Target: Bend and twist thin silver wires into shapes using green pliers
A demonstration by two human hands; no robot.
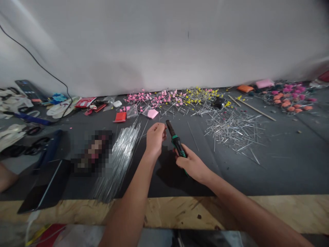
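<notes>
My right hand (190, 161) is closed round the black and green handles of a pair of pliers (176, 140). The dark jaws point up and away from me, a little to the left. Close beside the jaws, my left hand (155, 135) is in a pinch with its fingers curled in; what lies between the fingertips is too small to make out. To the left of that forearm lies a thick bundle of straight silvery wires (120, 151). A loose heap of cut wires (232, 128) is spread to the right of the pliers.
Wires with pink tips (156, 97) and yellow tips (200, 96) lie along the wall. Orange and magenta ones (290, 97) sit far right, near a wooden stick (257, 109). A red packet (120, 117) lies behind the bundle, a dark tablet-like slab (46, 185) at front left.
</notes>
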